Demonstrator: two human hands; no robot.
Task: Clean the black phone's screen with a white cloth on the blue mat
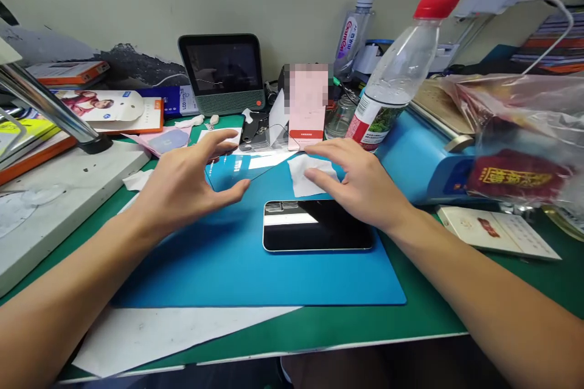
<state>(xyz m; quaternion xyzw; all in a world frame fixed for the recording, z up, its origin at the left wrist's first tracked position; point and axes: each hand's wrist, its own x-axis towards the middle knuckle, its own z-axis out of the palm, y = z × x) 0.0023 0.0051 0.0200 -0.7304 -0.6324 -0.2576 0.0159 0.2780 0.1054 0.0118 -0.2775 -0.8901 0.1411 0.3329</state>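
A black smartphone (pixel 317 226) lies screen up on a blue work mat (pixel 237 267). Behind it, a clear screen protector film (pixel 237 167) spans between my hands. My left hand (pixel 187 185) has its fingers spread and touches the film's left edge with thumb and fingertips. My right hand (pixel 360 179) hovers just behind the phone, fingers stretched flat over a white wipe (pixel 303 173). Whether the right fingers touch the film's edge is unclear.
A clear water bottle with a red cap (pixel 396 73) stands at the back right. A small grey-framed display (pixel 222 73) sits at the back. A pink box (pixel 306 115), a plastic bag (pixel 515 134), a cigarette pack (pixel 495 231) and white paper (pixel 173 331) surround the mat.
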